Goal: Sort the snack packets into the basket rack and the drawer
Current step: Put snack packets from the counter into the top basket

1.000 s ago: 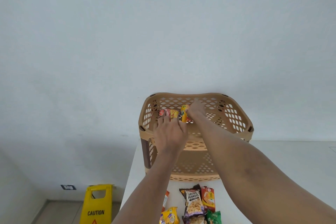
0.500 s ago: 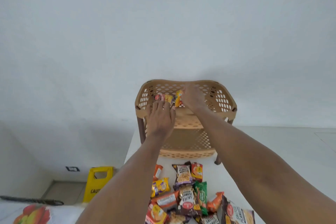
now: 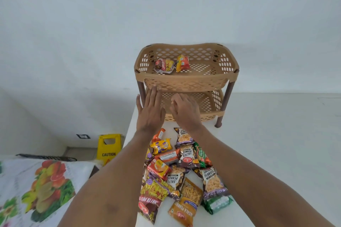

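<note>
Two bare hands hover side by side above a white counter [image 3: 267,153], each grip open and holding nothing. The left hand [image 3: 150,111] has its fingers stretched flat and together, the tips just in front of the upper basket's front wall. The right hand [image 3: 185,111] has loosely curled fingers in front of the lower basket. Behind them stands a tan two-tier basket rack [image 3: 186,79] on brown legs. Its upper basket holds two snack packets: a red and yellow packet [image 3: 164,66] lying flat and an orange and yellow packet [image 3: 182,63] beside it. Between the forearms, a pile of snack packets [image 3: 182,167] lies on the counter, several marked salted peanuts. A yellow caution sign [image 3: 109,148] stands on the floor at left.
</note>
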`<state>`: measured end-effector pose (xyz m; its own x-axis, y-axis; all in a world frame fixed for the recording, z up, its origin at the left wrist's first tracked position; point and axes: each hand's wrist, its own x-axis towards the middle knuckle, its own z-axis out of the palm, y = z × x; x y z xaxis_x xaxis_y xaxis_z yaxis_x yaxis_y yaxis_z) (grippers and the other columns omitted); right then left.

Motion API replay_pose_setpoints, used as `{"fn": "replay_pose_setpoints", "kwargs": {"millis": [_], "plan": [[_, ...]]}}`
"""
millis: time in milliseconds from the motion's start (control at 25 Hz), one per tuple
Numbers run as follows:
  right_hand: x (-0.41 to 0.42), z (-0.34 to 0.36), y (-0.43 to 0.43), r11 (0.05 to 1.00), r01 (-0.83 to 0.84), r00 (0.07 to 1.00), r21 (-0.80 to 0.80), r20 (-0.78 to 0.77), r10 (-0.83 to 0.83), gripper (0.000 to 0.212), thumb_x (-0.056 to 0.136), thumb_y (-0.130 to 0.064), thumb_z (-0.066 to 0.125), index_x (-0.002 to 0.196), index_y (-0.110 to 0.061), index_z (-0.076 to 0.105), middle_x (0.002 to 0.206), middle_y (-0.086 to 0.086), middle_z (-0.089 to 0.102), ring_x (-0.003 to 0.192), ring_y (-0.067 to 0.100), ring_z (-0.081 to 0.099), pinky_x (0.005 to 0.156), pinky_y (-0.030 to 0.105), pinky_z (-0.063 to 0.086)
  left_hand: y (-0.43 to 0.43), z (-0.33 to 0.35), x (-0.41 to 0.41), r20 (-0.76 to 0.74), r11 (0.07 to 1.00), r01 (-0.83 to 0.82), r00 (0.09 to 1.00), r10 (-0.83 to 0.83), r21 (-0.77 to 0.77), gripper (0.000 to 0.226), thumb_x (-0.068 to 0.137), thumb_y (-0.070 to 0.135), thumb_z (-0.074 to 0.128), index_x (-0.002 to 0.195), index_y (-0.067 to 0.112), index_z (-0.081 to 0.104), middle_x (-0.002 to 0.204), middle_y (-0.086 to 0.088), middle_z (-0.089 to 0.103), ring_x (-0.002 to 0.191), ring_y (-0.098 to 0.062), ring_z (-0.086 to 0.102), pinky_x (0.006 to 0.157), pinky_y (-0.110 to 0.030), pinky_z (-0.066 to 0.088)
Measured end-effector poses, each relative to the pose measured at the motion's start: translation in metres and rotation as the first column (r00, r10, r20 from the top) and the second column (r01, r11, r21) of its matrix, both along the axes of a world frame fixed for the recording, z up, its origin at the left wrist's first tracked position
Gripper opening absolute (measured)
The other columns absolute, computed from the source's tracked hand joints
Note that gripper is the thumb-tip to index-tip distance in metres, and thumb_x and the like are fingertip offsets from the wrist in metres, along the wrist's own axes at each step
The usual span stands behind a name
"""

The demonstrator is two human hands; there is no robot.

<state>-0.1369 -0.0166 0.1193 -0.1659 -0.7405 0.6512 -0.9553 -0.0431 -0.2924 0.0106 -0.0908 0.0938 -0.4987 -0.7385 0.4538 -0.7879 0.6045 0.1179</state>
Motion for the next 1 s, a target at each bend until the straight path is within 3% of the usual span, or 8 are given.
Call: {"fn": "replay_pose_setpoints", "kwargs": {"millis": [120,280,480,720,840,1000], "plan": [[0.014,-0.044,0.017,0.982,-0.051,0.999,0.18,0.013,0.049,0.007,0.098,-0.018,0.055,0.095,-0.017,0.061,0.087,-0.005,0.065,0.078,0.016,0.061,0.075,0.033,0.054,0.014,-0.026,0.022,0.066,0.985,-0.049,0.997,0.039,0.165,0.06,0.106,0.031,0.039,0.163,0.022,0.023,0.174,-0.003,0.016,0.16,-0.022,0.02,0.124,-0.063,0.015],[0.029,-0.078,0.021,0.86,-0.098,0.994,0.501,0.001,0.112,0.02,0.102,-0.024,0.051,0.117,-0.019,0.062,0.108,-0.002,0.067,0.101,0.019,0.066,0.092,0.036,0.053,0.025,-0.059,0.05,0.218,0.905,-0.219,0.965,0.146,0.364,0.056,0.105,0.035,0.047,0.157,0.021,0.034,0.17,-0.007,0.025,0.156,-0.026,0.027,0.122,-0.062,0.017],[0.041,-0.096,0.011,0.699,-0.125,0.982,0.704,-0.011,0.187,0.044,0.1,-0.031,0.06,0.141,-0.017,0.054,0.131,0.003,0.06,0.123,0.025,0.059,0.105,0.039,0.046,0.025,-0.08,0.066,0.366,0.669,-0.504,0.862,0.351,0.546,0.064,0.101,0.061,0.043,0.144,0.015,0.05,0.152,-0.011,0.049,0.145,-0.035,0.042,0.119,-0.059,0.022],[0.05,-0.108,-0.006,0.534,-0.151,0.966,0.832,0.009,0.259,0.056,0.097,-0.038,0.068,0.146,-0.017,0.051,0.143,0.006,0.059,0.132,0.029,0.057,0.112,0.044,0.041,0.019,-0.096,0.069,0.456,0.582,-0.559,0.826,0.331,0.59,0.076,0.094,0.072,0.049,0.145,0.016,0.056,0.151,-0.016,0.049,0.141,-0.036,0.046,0.115,-0.046,0.035],[0.05,-0.109,-0.013,0.477,-0.181,0.967,0.86,0.067,0.247,0.06,0.094,-0.036,0.071,0.149,-0.02,0.05,0.148,0.005,0.057,0.135,0.03,0.054,0.115,0.045,0.038,0.013,-0.1,0.069,0.42,0.483,-0.558,0.829,0.37,0.675,0.078,0.091,0.075,0.051,0.148,0.02,0.052,0.151,-0.02,0.044,0.139,-0.038,0.046,0.115,-0.046,0.038],[0.042,-0.108,-0.016,0.417,-0.197,0.955,0.887,0.078,0.286,0.065,0.092,-0.033,0.074,0.151,-0.022,0.049,0.149,0.005,0.057,0.136,0.029,0.053,0.117,0.047,0.036,0.009,-0.099,0.066,0.32,0.429,-0.509,0.839,0.439,0.746,0.093,0.083,0.073,0.068,0.153,0.019,0.037,0.147,-0.02,0.05,0.138,-0.038,0.048,0.111,-0.049,0.04]]}}
